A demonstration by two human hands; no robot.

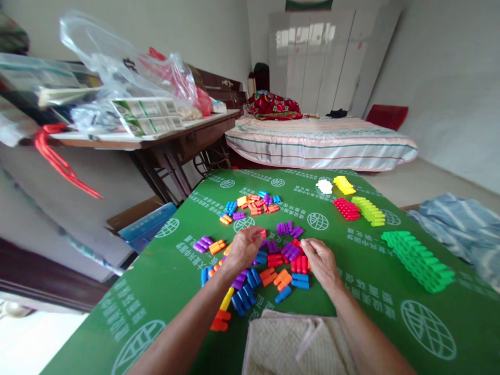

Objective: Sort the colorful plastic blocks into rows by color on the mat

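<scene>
My left hand (245, 249) is closed, its fingertips pinching a small red plastic block (263, 234) above the pile. To its right, my right hand (322, 260) has its fingertips drawn together at the edge of another red block (296, 243). Between and below the hands lie loose finger-shaped plastic blocks: purple blocks (290, 251), red blocks (299, 264), orange blocks (283, 279) and blue blocks (244, 299). A yellow block (227, 299) lies partly behind my left forearm. My left hand and wrist hide some of the pile.
Farther back on the green table (297, 338) is a mixed block cluster (255, 204). Joined blocks stand at right: green (420, 260), lime (368, 211), red (346, 208), yellow (344, 185), white (324, 186). A folded cloth (297, 346) lies at the near edge. A cluttered desk (156, 139) stands left.
</scene>
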